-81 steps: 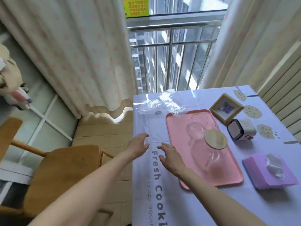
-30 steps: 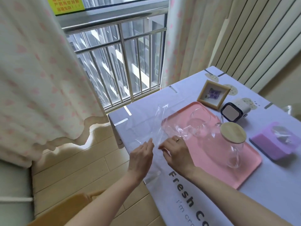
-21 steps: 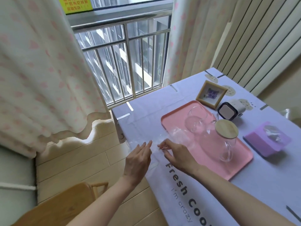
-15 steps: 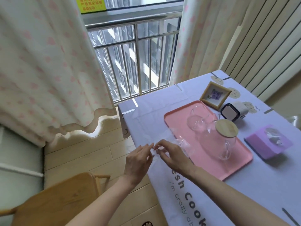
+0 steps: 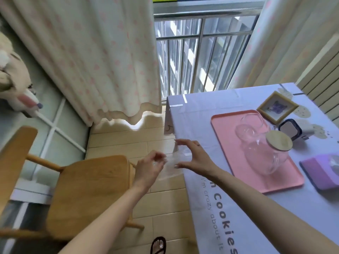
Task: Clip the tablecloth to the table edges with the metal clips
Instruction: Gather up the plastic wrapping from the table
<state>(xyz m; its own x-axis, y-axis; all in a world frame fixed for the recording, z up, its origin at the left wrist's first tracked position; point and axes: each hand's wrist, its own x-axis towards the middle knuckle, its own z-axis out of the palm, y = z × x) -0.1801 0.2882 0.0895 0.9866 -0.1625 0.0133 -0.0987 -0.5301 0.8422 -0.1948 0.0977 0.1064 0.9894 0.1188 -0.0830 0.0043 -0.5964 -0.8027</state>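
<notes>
A lavender tablecloth (image 5: pixel 200 110) printed with "cookies" covers the table on the right and hangs over its left edge. At that edge my left hand (image 5: pixel 149 166) and my right hand (image 5: pixel 193 157) together hold a clear plastic bag (image 5: pixel 170 166). The left hand pinches its left side out over the floor. The right hand grips its right side with thumb and fingers spread. No metal clip can be made out; what the bag holds is not visible.
A pink tray (image 5: pixel 220 143) carries a glass jug with a wooden lid (image 5: pixel 266 156) and a glass cup (image 5: pixel 251 123). Behind it are a picture frame (image 5: pixel 277 107) and a small white device (image 5: pixel 293 131); a purple box (image 5: pixel 319 171) lies right. A wooden chair (image 5: pixel 88 189) stands left of the table.
The plastic bag left the far part of the table and came to the near left edge, where both hands now hold it. My view has turned left toward the chair.
</notes>
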